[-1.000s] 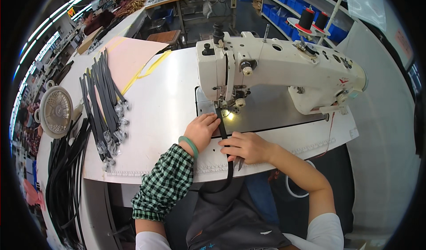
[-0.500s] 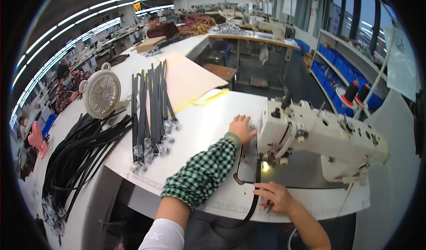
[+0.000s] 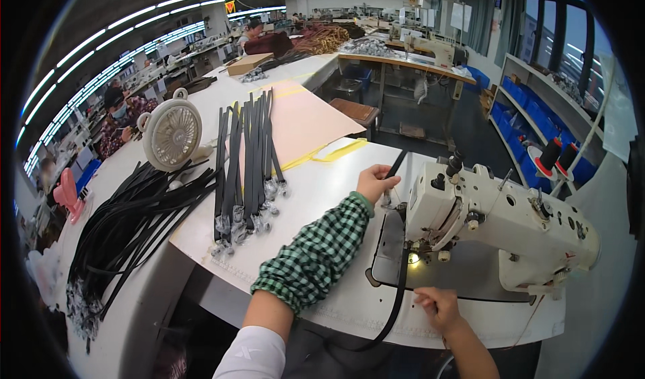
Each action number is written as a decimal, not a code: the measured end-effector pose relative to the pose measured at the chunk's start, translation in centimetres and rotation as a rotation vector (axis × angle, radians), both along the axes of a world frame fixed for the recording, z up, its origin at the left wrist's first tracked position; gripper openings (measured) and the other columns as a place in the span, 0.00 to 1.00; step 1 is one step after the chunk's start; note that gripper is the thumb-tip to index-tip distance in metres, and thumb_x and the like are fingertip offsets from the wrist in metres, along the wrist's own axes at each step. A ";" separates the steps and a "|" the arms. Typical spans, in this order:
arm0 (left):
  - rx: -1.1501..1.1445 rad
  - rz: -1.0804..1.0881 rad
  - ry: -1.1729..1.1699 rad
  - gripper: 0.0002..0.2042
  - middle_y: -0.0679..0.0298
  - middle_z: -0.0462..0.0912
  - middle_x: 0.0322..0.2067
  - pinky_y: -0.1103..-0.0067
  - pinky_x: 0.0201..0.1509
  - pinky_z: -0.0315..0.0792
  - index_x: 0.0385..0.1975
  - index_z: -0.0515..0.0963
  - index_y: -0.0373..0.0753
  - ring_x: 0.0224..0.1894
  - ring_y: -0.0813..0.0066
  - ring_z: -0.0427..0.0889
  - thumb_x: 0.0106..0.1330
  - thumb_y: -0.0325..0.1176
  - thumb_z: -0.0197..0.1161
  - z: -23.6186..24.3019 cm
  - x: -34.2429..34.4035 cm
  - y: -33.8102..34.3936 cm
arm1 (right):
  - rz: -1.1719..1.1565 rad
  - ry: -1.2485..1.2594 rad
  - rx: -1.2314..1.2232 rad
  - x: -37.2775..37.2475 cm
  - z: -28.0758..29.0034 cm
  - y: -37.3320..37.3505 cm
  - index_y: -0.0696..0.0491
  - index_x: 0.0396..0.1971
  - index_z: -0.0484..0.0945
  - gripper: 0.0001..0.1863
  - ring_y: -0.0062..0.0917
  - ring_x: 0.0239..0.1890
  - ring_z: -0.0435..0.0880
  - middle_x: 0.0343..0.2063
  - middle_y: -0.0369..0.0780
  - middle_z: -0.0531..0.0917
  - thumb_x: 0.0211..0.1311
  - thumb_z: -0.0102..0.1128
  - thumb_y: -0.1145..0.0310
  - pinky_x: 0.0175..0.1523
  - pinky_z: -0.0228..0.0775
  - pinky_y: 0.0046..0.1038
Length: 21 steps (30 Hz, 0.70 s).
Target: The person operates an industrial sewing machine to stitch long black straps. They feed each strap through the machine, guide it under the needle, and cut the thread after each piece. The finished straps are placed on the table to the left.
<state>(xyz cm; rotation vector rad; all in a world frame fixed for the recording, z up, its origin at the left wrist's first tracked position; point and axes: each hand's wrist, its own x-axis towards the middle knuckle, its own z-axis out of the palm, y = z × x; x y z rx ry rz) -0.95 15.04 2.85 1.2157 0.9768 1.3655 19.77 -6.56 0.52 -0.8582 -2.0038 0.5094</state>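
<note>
My left hand (image 3: 376, 183) pinches a black strap (image 3: 398, 298) behind the sewing machine (image 3: 497, 224). Its far end sticks up past my fingers. From there the strap runs toward me beside the lit needle area, over the table edge and down out of sight. In front of the machine's bed, my right hand (image 3: 440, 310) is apart from the strap with its fingers curled. What those fingers hold, if anything, is hidden. A green checked sleeve (image 3: 316, 258) covers my left forearm.
Black straps (image 3: 248, 157) with plastic-wrapped ends lie on the left beside pink sheet material (image 3: 309, 120). More straps (image 3: 121, 224) drape over the left edge near a white fan (image 3: 173, 134). Thread cones (image 3: 551, 154) stand right. Another person (image 3: 121, 117) sits far left.
My left hand has lifted the strap's far end into view behind the machine. My right hand has moved right, away from the strap, and curled. The whole view has shifted slightly.
</note>
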 end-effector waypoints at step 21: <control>-0.266 -0.307 -0.316 0.19 0.58 0.74 0.40 0.82 0.47 0.69 0.44 0.66 0.32 0.41 0.74 0.74 0.51 0.13 0.54 -2.4 -5.3 -15.7 | -0.400 -0.532 0.287 -7.4 1.0 5.3 0.54 0.27 0.67 0.07 0.28 0.27 0.75 0.21 0.38 0.71 0.48 0.53 0.71 0.29 0.68 0.27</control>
